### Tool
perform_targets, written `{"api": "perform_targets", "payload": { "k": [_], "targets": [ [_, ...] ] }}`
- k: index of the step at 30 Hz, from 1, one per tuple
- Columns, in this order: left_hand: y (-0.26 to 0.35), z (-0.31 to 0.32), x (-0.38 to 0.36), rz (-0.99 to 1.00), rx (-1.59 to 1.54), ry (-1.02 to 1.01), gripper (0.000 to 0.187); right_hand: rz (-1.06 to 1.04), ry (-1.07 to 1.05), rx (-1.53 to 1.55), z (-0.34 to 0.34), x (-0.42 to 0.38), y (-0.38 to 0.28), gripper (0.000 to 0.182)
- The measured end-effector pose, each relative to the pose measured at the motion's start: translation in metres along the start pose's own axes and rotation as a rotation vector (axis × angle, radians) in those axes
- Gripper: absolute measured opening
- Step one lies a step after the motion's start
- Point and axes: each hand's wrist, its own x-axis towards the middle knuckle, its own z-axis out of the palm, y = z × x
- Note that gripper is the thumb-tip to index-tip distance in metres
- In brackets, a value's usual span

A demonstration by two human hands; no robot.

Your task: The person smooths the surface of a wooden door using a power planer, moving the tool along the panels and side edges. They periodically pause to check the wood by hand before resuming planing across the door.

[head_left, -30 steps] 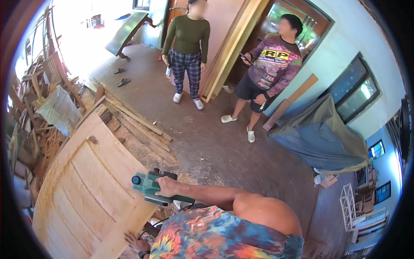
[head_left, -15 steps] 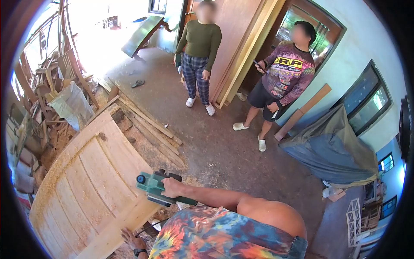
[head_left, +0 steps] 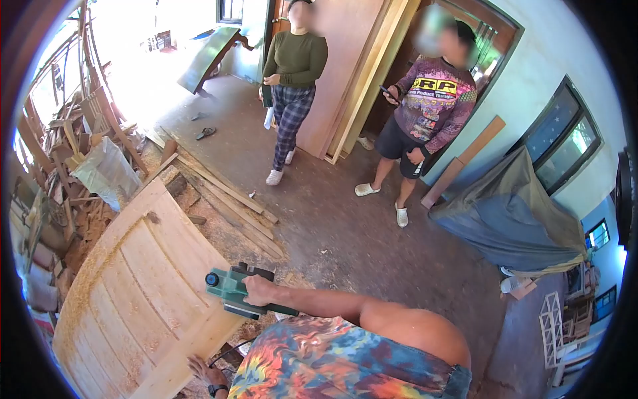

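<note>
My right hand [head_left: 259, 290] is closed around the handle of a green electric planer [head_left: 234, 282], which sits on the edge of a large wooden door panel [head_left: 143, 266] at the panel's near right corner. Curved grooves run across the panel, and wood shavings lie along its far border. At the bottom, my left hand [head_left: 199, 368] lies with fingers spread against the panel's near edge, a dark watch [head_left: 216, 388] on the wrist. A black cord [head_left: 229, 352] passes between my left hand and my patterned shirt.
Loose planks [head_left: 232, 209] lie on the floor beyond the panel. Scrap wood and a pale sack [head_left: 109, 173] are piled at the left. One person [head_left: 296, 60] walks near leaning boards; another person [head_left: 435, 100] stands by the doorway holding a phone. A tarp-covered heap [head_left: 515, 213] is at right.
The planer and my right hand have shifted slightly left in view. The person in green has stepped forward and brought a hand to the waist. My left hand stays by the panel edge.
</note>
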Motion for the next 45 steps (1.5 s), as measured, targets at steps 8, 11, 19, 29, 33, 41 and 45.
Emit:
{"api": "perform_targets", "payload": {
  "k": [8, 11, 19, 29, 33, 41, 45],
  "targets": [
    [0.0, 0.005, 0.002, 0.02, 0.026, 0.033, 0.062, 0.084, -0.033, 0.024, -0.01, -0.008, -0.01, 0.048],
    [0.006, 0.001, 0.004, -0.043, -0.007, -0.012, 0.062, 0.078, 0.019, 0.018, -0.001, -0.005, -0.005, 0.047],
    [-0.021, 0.033, 0.014, 0.063, 0.006, 0.214, 0.062, 0.118, -0.041, 0.007, -0.008, -0.004, -0.007, 0.048],
    [-0.062, 0.064, 0.044, 0.283, 0.129, 0.259, 0.083, 0.091, -0.024, 0.074, -0.014, -0.012, -0.013, 0.043],
    [-0.065, 0.063, 0.046, 0.215, 0.148, 0.185, 0.082, 0.096, 0.005, 0.066, -0.007, -0.008, -0.01, 0.042],
    [-0.05, 0.055, 0.03, 0.114, 0.044, 0.185, 0.069, 0.121, -0.041, 0.048, -0.01, -0.006, -0.011, 0.048],
    [-0.049, 0.049, 0.026, 0.139, 0.072, 0.173, 0.074, 0.121, -0.035, 0.058, -0.011, -0.008, -0.012, 0.047]
  ]
}}
